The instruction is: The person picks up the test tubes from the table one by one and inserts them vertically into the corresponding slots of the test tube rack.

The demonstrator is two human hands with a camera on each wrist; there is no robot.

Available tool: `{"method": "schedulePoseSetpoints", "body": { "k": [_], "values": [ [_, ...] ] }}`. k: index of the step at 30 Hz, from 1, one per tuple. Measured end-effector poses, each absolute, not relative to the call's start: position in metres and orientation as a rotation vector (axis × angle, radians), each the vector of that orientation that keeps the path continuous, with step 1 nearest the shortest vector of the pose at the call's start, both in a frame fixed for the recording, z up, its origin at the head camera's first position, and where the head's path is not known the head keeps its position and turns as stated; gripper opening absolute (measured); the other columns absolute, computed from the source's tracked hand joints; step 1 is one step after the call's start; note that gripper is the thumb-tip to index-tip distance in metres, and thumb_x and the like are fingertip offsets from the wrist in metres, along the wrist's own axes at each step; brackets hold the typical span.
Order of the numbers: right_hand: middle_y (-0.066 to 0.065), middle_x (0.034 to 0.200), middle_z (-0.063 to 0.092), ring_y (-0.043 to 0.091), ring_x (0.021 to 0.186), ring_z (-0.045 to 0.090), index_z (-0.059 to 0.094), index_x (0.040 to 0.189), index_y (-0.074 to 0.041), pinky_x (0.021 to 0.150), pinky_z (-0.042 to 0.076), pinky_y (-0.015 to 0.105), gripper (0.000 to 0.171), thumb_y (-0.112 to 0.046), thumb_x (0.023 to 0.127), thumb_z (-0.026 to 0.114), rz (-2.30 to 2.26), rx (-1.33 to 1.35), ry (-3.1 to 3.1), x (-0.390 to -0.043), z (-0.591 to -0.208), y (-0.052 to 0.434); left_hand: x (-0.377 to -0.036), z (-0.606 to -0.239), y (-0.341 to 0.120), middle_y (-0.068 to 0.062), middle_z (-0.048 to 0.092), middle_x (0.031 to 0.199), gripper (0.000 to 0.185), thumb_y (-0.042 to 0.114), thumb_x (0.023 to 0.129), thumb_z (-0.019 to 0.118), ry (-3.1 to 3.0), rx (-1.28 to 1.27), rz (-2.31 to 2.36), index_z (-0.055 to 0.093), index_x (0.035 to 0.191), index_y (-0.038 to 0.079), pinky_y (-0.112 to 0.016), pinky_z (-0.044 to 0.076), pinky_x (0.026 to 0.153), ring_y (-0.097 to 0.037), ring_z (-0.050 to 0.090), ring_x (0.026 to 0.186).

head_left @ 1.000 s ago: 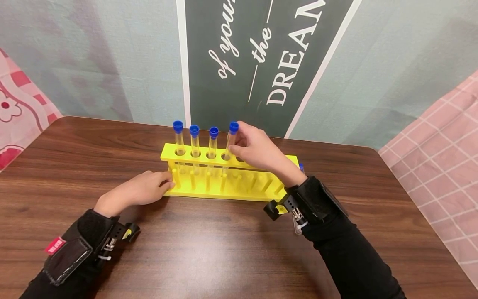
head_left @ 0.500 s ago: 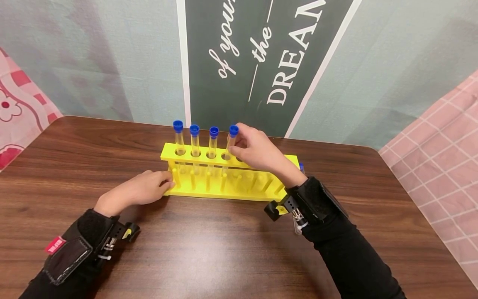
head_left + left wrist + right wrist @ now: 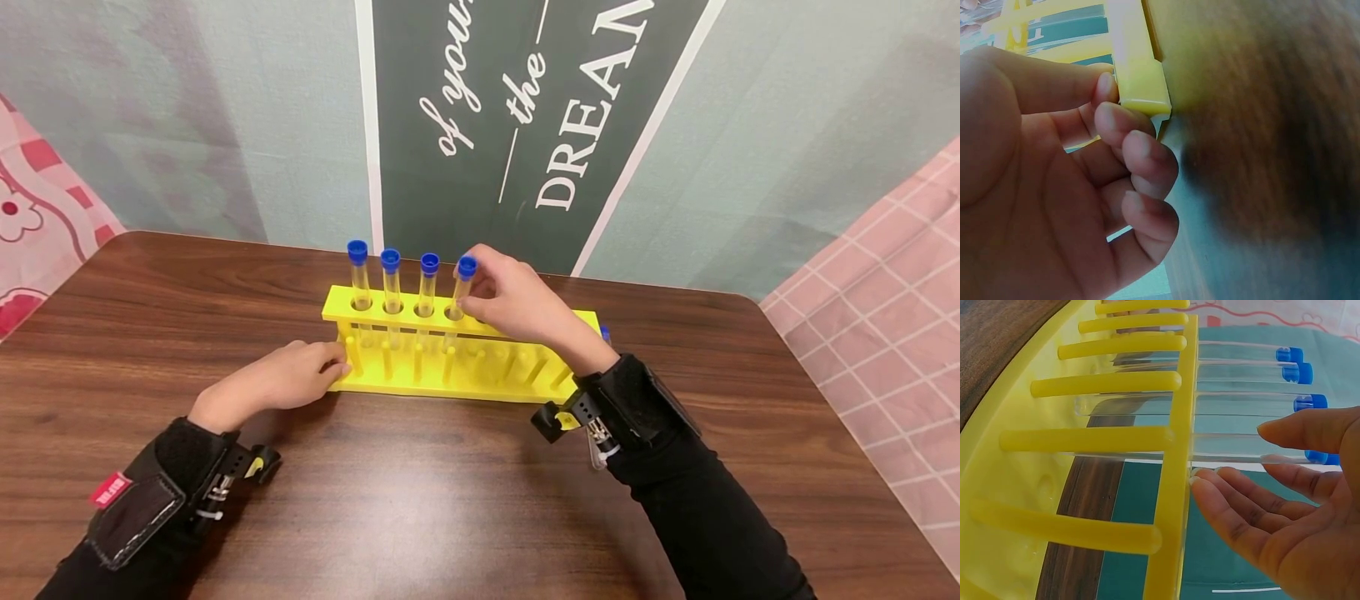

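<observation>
Your right hand [image 3: 517, 300] was at the fourth test tube [image 3: 459, 293], counting from the left end of the yellow rack [image 3: 457, 390]. Thumb and fingertips were closed lightly on the tube just under its blue cap [image 3: 467, 267]. The right wrist view showed the other fingers [image 3: 1235, 509] stretched out and relaxed beside the rack's top plate, not wrapped round anything. The tube stood in its hole, leaning a little toward the third, and its cap sat slightly lower than the three caps to its left; whether its foot had reached the base I could not tell.

Your left hand [image 3: 281, 382] was steadying the rack at its left end. In the left wrist view the fingertips [image 3: 1107, 103] were curled against the corner post [image 3: 1138, 78], pinching it, with the rack's base resting on the wooden surface [image 3: 450, 492].

So, as I judged it, three tubes were already seated upright in the first three holes, and the fourth was in its hole but not yet let go. The holes to the right of your hand looked empty, though your hand covered some of them. A small blue tip [image 3: 604, 335] showed behind the rack's right end; it may have been another capped tube waiting, but too little of it was visible to be sure.
</observation>
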State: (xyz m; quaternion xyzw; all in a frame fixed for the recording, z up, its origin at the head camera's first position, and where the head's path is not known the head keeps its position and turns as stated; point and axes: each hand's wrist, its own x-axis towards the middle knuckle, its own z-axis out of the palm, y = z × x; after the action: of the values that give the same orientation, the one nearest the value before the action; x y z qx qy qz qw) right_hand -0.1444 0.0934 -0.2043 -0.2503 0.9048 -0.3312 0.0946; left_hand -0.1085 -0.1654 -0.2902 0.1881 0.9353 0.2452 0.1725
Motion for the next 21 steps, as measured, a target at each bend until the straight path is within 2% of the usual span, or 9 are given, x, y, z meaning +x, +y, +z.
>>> {"method": "schedulePoseSetpoints", "body": {
  "k": [11, 21],
  "values": [
    [0.010, 0.101, 0.060, 0.020, 0.093, 0.059, 0.045, 0.117, -0.004, 0.074, 0.048, 0.033, 0.035, -0.008, 0.086, 0.061, -1.019, -0.696, 2.657, -0.141, -0.199, 0.097, -0.108, -0.290, -0.165, -0.003, 0.039, 0.062, 0.017, 0.016, 0.096, 0.046, 2.646, 0.531, 0.701, 0.053, 0.091, 0.001, -0.028, 0.032, 0.051, -0.015, 0.037, 0.053],
    [0.011, 0.106, 0.057, 0.019, 0.094, 0.058, 0.045, 0.119, -0.004, 0.079, 0.047, 0.034, 0.039, -0.010, 0.085, 0.062, -1.036, -0.733, 2.742, -0.127, -0.198, 0.112, -0.108, -0.291, -0.165, -0.002, 0.039, 0.062, 0.017, 0.016, 0.096, 0.047, 2.656, 0.533, 0.697, 0.053, 0.091, 0.001, -0.027, 0.032, 0.051, -0.014, 0.037, 0.053]
  ]
}}
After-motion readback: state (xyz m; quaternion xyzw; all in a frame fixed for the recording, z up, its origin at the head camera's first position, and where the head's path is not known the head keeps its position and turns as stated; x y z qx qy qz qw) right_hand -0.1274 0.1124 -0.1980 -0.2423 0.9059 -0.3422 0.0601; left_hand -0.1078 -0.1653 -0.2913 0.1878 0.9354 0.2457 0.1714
